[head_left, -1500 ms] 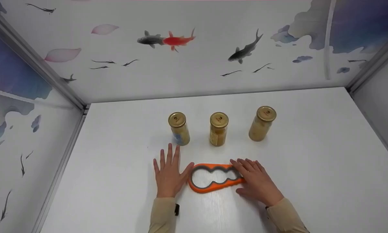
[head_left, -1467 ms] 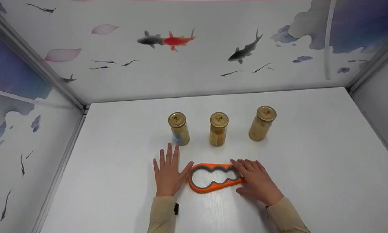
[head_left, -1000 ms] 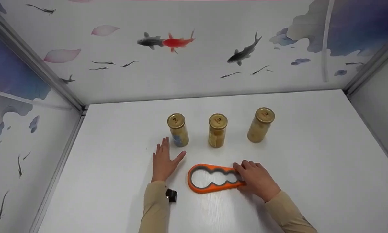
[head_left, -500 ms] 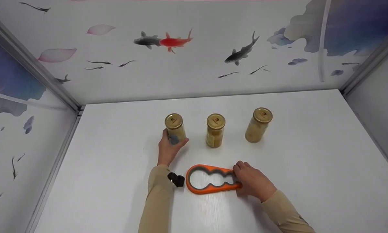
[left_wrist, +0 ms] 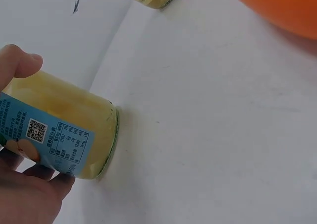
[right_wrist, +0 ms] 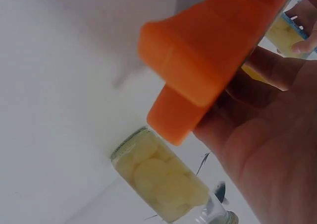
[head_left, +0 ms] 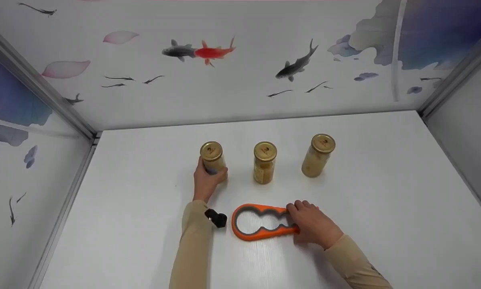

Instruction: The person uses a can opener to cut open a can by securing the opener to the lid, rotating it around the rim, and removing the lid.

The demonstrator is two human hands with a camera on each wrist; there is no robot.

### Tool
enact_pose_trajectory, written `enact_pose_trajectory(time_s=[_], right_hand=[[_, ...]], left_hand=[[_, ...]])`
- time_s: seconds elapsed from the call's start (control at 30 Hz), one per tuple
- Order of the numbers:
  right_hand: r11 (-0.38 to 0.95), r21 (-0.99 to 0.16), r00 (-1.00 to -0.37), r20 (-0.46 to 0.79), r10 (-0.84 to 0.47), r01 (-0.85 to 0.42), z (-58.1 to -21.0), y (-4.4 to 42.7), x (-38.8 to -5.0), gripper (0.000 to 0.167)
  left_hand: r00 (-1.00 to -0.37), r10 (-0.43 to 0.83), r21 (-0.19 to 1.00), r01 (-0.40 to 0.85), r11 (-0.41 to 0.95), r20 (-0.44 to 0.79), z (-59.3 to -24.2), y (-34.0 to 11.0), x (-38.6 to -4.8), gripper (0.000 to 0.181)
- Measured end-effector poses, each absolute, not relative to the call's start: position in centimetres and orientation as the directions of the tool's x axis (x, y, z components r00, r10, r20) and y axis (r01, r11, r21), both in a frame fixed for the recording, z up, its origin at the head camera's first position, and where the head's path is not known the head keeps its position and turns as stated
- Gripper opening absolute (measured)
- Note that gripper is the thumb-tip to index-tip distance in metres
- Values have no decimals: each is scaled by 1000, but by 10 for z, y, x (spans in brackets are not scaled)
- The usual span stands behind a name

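Note:
My left hand (head_left: 205, 182) grips the leftmost glass jar (head_left: 213, 154), which has a gold lid. In the left wrist view, thumb and fingers wrap that jar's pale yellow body and blue label (left_wrist: 62, 142). Its base is at or just above the table; I cannot tell which. The orange jar opener (head_left: 250, 237), lined in grey with scalloped openings, lies in front of the jars. My right hand (head_left: 314, 224) holds its narrow right end, fingers curled over it. The right wrist view shows the orange handle end (right_wrist: 198, 55) against the fingers.
Two more gold-lidded jars stand upright to the right: the middle jar (head_left: 263, 170) and the right jar (head_left: 316, 160), whose round pale fruit shows in the right wrist view. The white table (head_left: 385, 200) meets walls printed with fish at its back.
My left hand has moved from flat beside the opener up to the left jar and taken hold of it. The right hand's fingers have curled round the opener's end.

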State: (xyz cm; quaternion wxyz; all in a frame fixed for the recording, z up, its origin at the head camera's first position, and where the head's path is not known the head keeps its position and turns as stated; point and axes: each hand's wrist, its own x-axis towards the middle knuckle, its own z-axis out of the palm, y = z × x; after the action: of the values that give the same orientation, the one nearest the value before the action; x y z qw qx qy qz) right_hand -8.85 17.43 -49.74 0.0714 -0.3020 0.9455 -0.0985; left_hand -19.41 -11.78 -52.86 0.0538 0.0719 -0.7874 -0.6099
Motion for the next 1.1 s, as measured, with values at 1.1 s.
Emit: enact_pose_trajectory(time_s=[1.1], right_hand=[[847,-319,-903,83,-421,-425,-478,187,-100,39]], left_hand=[[-971,-106,967,-228,114,-216,-526,-146,-155,80]])
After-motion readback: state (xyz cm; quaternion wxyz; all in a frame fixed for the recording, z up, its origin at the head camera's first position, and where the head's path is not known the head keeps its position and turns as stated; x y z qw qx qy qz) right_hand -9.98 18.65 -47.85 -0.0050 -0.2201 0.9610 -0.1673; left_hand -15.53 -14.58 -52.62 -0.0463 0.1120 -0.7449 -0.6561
